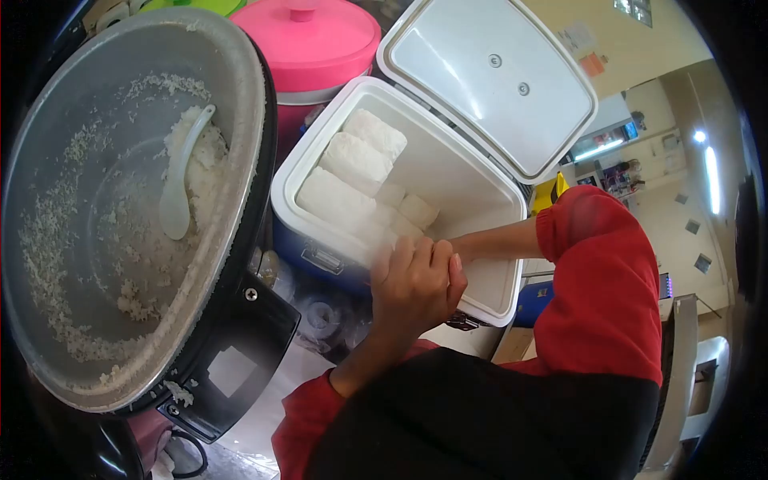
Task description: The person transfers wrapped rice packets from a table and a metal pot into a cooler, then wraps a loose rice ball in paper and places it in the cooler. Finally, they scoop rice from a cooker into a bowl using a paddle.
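My left hand [412, 292] is closed over the near edge of an open cooler [512, 284], its fingers curled around something I cannot make out. Against it, inside the cooler's opening, is my right hand [454, 250], mostly hidden behind the left one. Several white wrapped packets [358, 162] lie stacked in the cooler, left of and below my hands. To the left stands a large metal pot [252, 152] with rice [210, 152] stuck to its wall and bottom. A pale rice spoon [176, 200] rests on the rice.
The cooler's white lid [488, 76] stands open behind it. A pink lidded container [308, 44] is at the back, beside the pot. The pot's black handle [248, 352] juts toward my left sleeve. Clear plastic items [318, 318] lie between pot and cooler.
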A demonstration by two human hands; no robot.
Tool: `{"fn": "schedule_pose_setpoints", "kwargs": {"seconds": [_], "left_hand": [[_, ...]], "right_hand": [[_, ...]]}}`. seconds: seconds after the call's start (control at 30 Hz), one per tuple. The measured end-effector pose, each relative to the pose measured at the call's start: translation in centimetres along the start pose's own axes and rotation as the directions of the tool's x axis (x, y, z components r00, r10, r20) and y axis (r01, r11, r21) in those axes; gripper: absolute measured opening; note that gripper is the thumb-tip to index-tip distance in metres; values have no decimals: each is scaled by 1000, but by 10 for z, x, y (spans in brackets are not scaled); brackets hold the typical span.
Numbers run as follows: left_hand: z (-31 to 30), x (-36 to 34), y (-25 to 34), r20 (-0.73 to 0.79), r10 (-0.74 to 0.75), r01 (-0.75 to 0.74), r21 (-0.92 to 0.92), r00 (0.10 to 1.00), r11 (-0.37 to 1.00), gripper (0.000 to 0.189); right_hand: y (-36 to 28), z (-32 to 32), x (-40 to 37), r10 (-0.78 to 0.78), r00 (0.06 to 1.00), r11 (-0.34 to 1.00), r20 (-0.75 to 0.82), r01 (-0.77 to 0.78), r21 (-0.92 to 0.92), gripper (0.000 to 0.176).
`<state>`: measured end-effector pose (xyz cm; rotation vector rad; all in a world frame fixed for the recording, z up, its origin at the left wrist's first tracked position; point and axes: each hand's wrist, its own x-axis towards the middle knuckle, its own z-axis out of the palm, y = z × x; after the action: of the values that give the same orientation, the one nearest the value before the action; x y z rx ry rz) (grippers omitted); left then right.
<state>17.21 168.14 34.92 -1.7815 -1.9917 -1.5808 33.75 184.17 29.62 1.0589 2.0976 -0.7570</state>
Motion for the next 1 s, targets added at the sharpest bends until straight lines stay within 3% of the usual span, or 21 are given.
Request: {"fn": "schedule_pose_setpoints", "kwargs": {"seconds": [0.1,0.2,0.23,0.27,0.33,0.4,0.43,0.53,0.63,0.73,0.83,0.93,1.0], "left_hand": [[0,4,-1,-10,0,0,-1,1000,1000,16],[-1,-2,1,9,-4,4,-19,1000,1000,15],[-2,-1,-1,20,-4,4,-15,1000,1000,15],[-4,0,-4,32,-1,1,-15,999,1000,15],[-6,1,-4,64,25,-23,-37,998,999,14],[-5,1,-3,50,44,-44,-5,998,999,14],[-5,1,-3,46,53,-54,20,998,998,14],[-6,1,-2,81,57,-63,67,995,996,14],[-8,2,-2,126,81,-90,65,989,994,14],[-8,2,-4,108,95,-104,86,990,991,14],[-9,1,-5,96,96,-103,71,991,992,14],[-9,2,-6,89,99,-103,49,991,993,13],[-9,1,-5,97,91,-97,58,991,994,13]], "right_hand": [[-4,-4,1,-39,999,998,38,36,60,40],[-15,-27,5,-111,966,963,234,47,264,37],[-24,-40,6,-133,931,928,341,-4,372,36],[-31,-54,5,-89,868,857,488,-183,482,35],[-8,-65,17,39,711,722,702,-506,472,32],[7,-47,35,2,795,984,606,-111,142,33],[7,-41,42,-49,825,993,564,103,-64,33],[-9,-31,33,-21,978,970,208,71,-234,24],[6,-21,54,-215,961,960,172,240,-144,24],[-23,-40,31,-157,978,941,140,191,-278,23],[-14,-41,45,-152,943,860,297,274,-430,19],[-1,-28,48,-194,802,594,565,554,-583,14],[-10,-24,39,-195,783,565,590,581,-585,13]]}}
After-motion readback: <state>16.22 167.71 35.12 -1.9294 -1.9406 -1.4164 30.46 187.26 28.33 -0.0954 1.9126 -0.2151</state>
